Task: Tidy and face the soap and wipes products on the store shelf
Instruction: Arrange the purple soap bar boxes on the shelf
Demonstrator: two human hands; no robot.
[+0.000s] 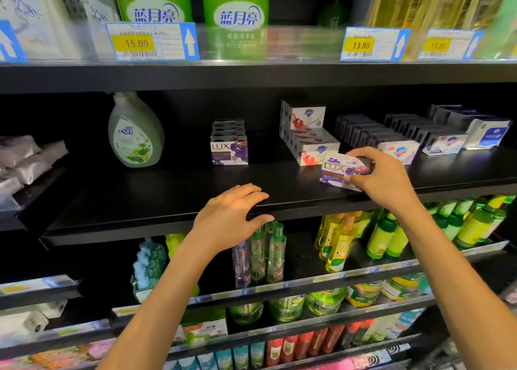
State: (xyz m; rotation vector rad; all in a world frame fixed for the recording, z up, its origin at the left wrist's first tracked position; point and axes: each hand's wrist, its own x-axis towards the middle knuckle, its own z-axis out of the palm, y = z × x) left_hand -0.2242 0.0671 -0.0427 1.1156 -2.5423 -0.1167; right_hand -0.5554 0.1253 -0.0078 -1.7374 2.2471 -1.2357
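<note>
- Head view, right of centre: right hand (383,174) has its fingers pinched round a purple soap box (337,171), held tilted just above the front of the black shelf (156,199).
- Lower centre: left hand (232,216) lies flat on the shelf's front edge, fingers straight and holding nothing.
- Middle of the frame: a row of matching purple boxes (228,150) stands further back.
- Right side: white soap boxes (310,143) in rows, just behind the held box.
- Centre left: a green pump bottle (134,134) stands upright, well apart from the boxes.
</note>
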